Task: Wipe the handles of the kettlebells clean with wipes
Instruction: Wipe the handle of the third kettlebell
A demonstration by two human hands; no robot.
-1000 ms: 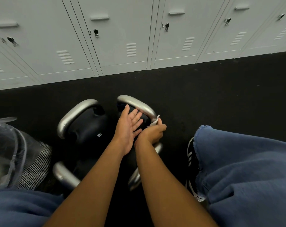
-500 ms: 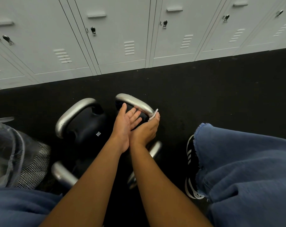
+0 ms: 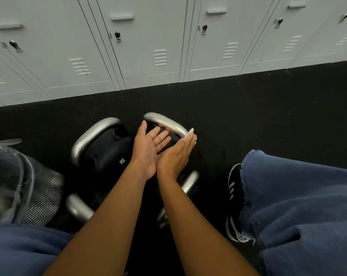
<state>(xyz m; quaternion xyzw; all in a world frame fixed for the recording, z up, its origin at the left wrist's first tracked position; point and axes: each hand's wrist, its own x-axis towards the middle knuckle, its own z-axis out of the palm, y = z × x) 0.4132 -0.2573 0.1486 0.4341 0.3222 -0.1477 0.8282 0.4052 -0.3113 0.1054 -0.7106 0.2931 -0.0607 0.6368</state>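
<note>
Head view. A row of pale grey metal lockers [image 3: 148,42] is standing along the far edge of a black rubber floor [image 3: 248,108], on which four black kettlebells with silver-grey loop handles are grouped. Taking the far-right kettlebell handle [image 3: 164,122] as landmark: the far-left kettlebell [image 3: 107,148], marked with small white lettering, is sitting just to its left; the near-left handle [image 3: 77,208] and near-right handle [image 3: 188,184] are lying nearer the viewer, partly hidden by the forearms. The left hand [image 3: 148,148] is resting open-palmed, fingers straight and spread, against the dark body just below the landmark handle, apparently steadying it. The right hand [image 3: 176,156] is pressing a small white wipe [image 3: 190,132] against the landmark handle's right end with nearly straight fingers; whether the thumb is pinching the wipe cannot be told. A mesh bin lined with clear plastic [image 3: 19,186] is standing well to the left of the landmark; a black striped trainer [image 3: 235,202] and blue fabric legs are showing to its right and nearer.

Progress, as a judgement: wiping of this one handle is under way at its right end; no handle is showing visible evidence of being finished, so the other three probably remain.
</note>
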